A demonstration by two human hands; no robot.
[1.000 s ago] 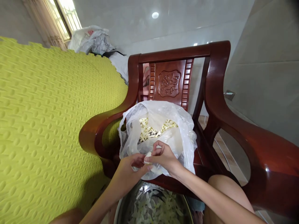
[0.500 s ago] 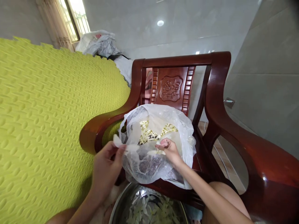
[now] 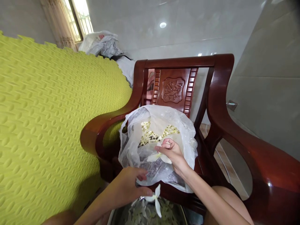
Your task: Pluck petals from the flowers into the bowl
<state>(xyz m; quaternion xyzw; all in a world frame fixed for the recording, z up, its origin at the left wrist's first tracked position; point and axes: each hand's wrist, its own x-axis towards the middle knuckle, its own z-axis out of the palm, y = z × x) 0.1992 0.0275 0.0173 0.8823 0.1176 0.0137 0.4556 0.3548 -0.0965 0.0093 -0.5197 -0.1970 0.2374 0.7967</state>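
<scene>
Glossy red-brown wooden armchair (image 3: 173, 89), open whitish plastic bag (image 3: 164, 114) resting on its seat (image 3: 200, 164)

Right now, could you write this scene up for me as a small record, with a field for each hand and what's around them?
Left hand: thumb and fingers apart, over the metal basin
Loose flower: white, beside the left thumb tip; contact unclear
Right hand: pinching a white blossom above the bag
Plastic bag: whitish, open, on the armchair seat; small pale-yellow flower pieces inside
Basin contents: pale petals
Armchair: red-brown wood, carved back
Foam mat: yellow, beside the armchair
</scene>
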